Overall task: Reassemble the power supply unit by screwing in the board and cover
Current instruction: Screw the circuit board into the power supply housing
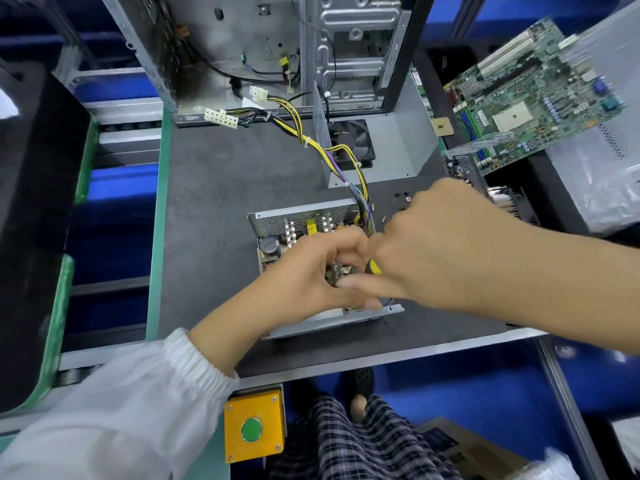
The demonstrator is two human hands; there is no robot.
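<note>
From the head view, the open grey sheet-metal power supply case (311, 320) sits near the front edge of the dark grey desk (214, 188), with its brown circuit board (277, 251) lying inside, heat sinks and a black capacitor showing. The left hand (311, 271) reaches into the case, its fingers (349, 252) curled down around the board's parts, seemingly steadying something small; what they pinch is hidden. The right hand (440, 251) is closed around a yellow-and-black screwdriver handle (374, 266), fingers clamped on it, the tip hidden between the two hands.

The separate grey metal cover with its black fan (377, 147) lies behind the case, well apart from it, so by my judgement the board screws are the step in hand and the cover comes later. A few small loose screws (401, 199) lie on the desk just beyond the right hand.

Risks from here:
- The driver tip, unseen under both hands, could slip off a screw head and gouge the board or jab the left fingers close beside it.
- A screw could drop among the components and be hard to retrieve.
- The yellow, black and purple cable bundle (353, 174) runs out of the case's far corner; it could get pinched when the cover goes on.
- The right forearm hovers near the loose screws and could sweep them off the desk.
</note>
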